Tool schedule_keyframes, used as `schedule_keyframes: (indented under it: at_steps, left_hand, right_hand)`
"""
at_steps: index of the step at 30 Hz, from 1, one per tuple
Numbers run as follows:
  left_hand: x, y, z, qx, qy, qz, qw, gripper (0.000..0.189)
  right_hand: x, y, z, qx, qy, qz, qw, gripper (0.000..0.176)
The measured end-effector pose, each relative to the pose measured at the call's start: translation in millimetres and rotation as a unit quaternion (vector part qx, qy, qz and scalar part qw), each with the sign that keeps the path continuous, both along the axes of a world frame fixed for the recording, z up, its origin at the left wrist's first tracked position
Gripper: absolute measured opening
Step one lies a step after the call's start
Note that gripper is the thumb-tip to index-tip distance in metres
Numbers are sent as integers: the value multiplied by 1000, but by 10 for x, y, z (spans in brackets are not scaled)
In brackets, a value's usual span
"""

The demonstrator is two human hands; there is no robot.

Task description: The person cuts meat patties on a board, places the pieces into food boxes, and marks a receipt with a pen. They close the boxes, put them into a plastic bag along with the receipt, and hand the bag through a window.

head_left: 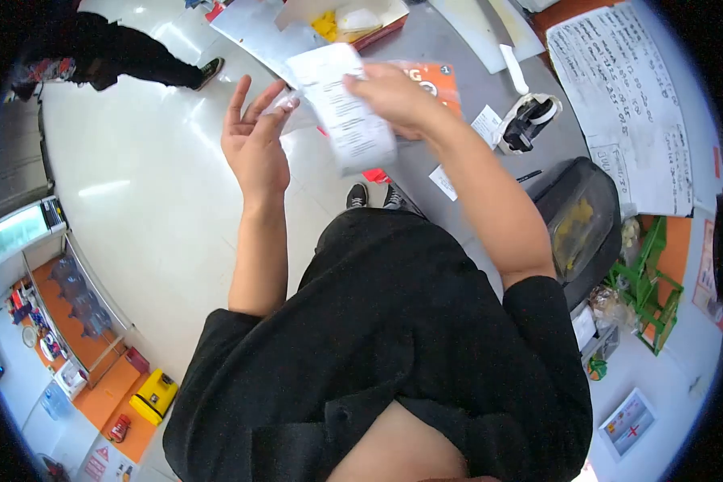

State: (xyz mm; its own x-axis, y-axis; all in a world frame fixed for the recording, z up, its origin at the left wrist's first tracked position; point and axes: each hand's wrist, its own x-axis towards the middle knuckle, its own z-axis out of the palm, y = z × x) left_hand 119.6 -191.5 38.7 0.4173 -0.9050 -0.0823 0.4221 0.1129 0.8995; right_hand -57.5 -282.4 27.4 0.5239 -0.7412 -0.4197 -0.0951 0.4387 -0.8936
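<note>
A long white printed slip (344, 112), slightly blurred, is pinched at its upper right edge by my right hand (394, 96). My left hand (259, 140) is just left of the slip, its upper fingers spread, with thumb and a finger closed on a bit of clear plastic (296, 114). Beneath my right hand an orange and white printed item (435, 80) lies on the grey table (475, 88). Small paper slips (485, 126) lie to the right, beside a black and white device (530, 123).
An open box (384, 24) with yellow contents stands at the top. A white-handled knife (512, 68) lies on a white board (466, 28). Handwritten sheets (627, 104) and a black container (578, 217) are at right. Another person's dark-clothed leg (157, 56) is at upper left.
</note>
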Motion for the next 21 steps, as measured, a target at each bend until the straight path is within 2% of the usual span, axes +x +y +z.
schedule_keyframes:
  at_steps: [2, 4, 5, 6, 7, 8, 11, 13, 14, 17, 18, 19, 21]
  left_hand:
    - [-15, 27, 57, 1, -24, -24, 999, 57]
    - [-38, 2, 118, 8, -43, -70, 997, 59]
    - [-69, -23, 116, 9, -34, -84, 996, 57]
    - [-104, -40, 141, 3, -21, -97, 995, 56]
    - [-142, -56, 172, -3, -8, -109, 994, 55]
    - [-180, -63, 186, -8, 6, -122, 992, 55]
    - [-308, -66, 269, -61, 44, -150, 986, 51]
    - [-357, -71, 321, -74, 53, -156, 984, 50]
    - [-370, -78, 331, -69, 56, -157, 984, 50]
    - [-390, -79, 345, -52, 82, -139, 985, 46]
    - [-390, -87, 350, -46, 94, -129, 986, 45]
    - [-371, -108, 334, -56, 107, -118, 986, 46]
    - [-314, -125, 266, -69, 135, -93, 984, 47]
  right_hand:
    - [-281, -30, 29, -72, 136, -35, 988, 35]
    - [-677, -188, -130, -86, 86, -142, 982, 45]
    - [-889, -268, -122, -188, 192, -180, 946, 48]
    - [-1043, -296, 22, -252, 275, -173, 911, 50]
    - [-1198, -324, 166, -308, 361, -170, 864, 52]
    - [-1289, -234, 435, -326, 427, -125, 834, 53]
    - [-1374, -4, 753, -443, 580, -200, 654, 43]
    - [-1187, 99, 1020, -567, 382, -309, 661, 35]
    - [-1046, 137, 1105, -614, 274, -358, 647, 31]
    - [-599, -21, 1064, -757, 12, -391, 524, 21]
    - [-696, -21, 821, -804, 148, -263, 513, 18]
    - [-793, -19, 577, -836, 248, -118, 475, 20]
    - [-274, -117, 615, -841, 85, 55, 532, 33]
